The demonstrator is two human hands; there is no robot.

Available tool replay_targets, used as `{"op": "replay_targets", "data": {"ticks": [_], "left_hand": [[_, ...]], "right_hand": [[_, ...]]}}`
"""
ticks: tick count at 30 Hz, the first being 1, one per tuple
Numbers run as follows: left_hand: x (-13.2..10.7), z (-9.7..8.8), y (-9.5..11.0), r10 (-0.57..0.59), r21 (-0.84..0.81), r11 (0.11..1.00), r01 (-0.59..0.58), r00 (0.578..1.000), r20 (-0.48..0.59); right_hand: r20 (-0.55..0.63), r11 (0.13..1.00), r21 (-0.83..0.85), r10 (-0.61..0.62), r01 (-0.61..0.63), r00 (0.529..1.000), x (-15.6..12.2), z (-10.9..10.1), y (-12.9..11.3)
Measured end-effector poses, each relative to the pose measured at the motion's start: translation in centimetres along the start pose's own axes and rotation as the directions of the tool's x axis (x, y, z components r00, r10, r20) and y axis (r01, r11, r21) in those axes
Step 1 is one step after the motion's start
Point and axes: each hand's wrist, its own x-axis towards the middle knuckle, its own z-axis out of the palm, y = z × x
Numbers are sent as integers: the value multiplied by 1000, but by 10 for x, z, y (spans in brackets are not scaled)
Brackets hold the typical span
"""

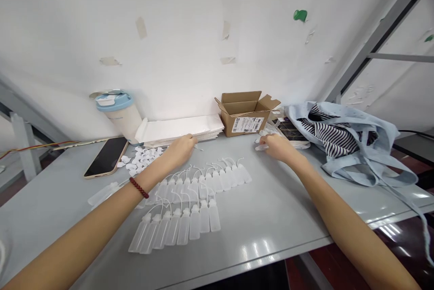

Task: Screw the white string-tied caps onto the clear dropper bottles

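My left hand (183, 151) is closed beside the stack of papers, and a thin white tube (199, 147) sticks out past its fingertips. Farther right, my right hand (276, 145) pinches a small translucent plastic bottle (261, 147), mostly hidden by the fingers. More loose translucent bottles (267, 131) lie just behind that hand. Between my forearms, two rows of squeeze bottles with thin bent tubes on top lie side by side: a front row (183, 229) and a back row (220, 179). Small white caps (144, 160) are heaped beside my left forearm.
An open cardboard box (247, 123) and a stack of white papers (179, 129) stand against the wall. To the left are a phone (106, 156) and a blue-lidded cup (120, 114). A light blue bag (366, 145) with striped cloth lies at right. More bottles (103, 194) lie behind my left forearm.
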Motion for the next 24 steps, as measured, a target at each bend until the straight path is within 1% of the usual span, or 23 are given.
{"op": "replay_targets", "data": {"ticks": [3,5,6,7,8,9,10,11,12,14,16,18,21,22,24], "left_hand": [[-14,-16,5,-58,-101,994,52,997,-57],[-30,-26,14,-124,-243,964,102,990,-73],[-39,-30,19,-206,-432,887,162,977,-55],[-48,-33,24,-274,-602,769,216,962,-4],[-57,-34,30,-335,-733,629,259,941,46],[-65,-35,35,-395,-830,479,286,915,88],[-73,-34,40,-436,-889,351,293,892,121],[-79,-33,45,-467,-924,255,287,873,142],[-83,-32,48,-483,-944,184,275,861,156],[-89,-31,55,-494,-967,104,232,856,152],[-92,-31,62,-487,-980,77,183,865,123],[-94,-33,68,-470,-983,105,154,878,87],[-95,-36,77,-404,-965,227,134,914,31],[-95,-37,79,-372,-956,269,117,928,9],[-96,-37,83,-323,-943,324,70,946,-41]], "right_hand": [[-61,996,77,-36,41,997,-4,-7,-12],[-117,985,145,-74,91,990,-9,-12,-26],[-147,977,177,-92,118,985,-12,-14,-35],[-176,966,213,-110,146,978,-16,-16,-46],[-203,955,243,-121,169,972,-21,-17,-57],[-230,936,290,-136,201,964,-27,-17,-70],[-271,865,427,-155,263,950,-33,-16,-82],[-297,785,539,-163,306,941,-40,-16,-95],[-289,707,627,-178,327,940,-47,-15,-106],[-235,568,763,-202,309,951,-62,-15,-125],[-142,451,860,-239,240,960,-74,-15,-138],[-68,351,921,-285,171,956,-82,-16,-144],[-32,245,962,-327,118,945,-87,-16,-146],[-36,224,968,-328,115,944,-87,-16,-145],[-51,211,970,-317,123,947,-87,-15,-143]]}}
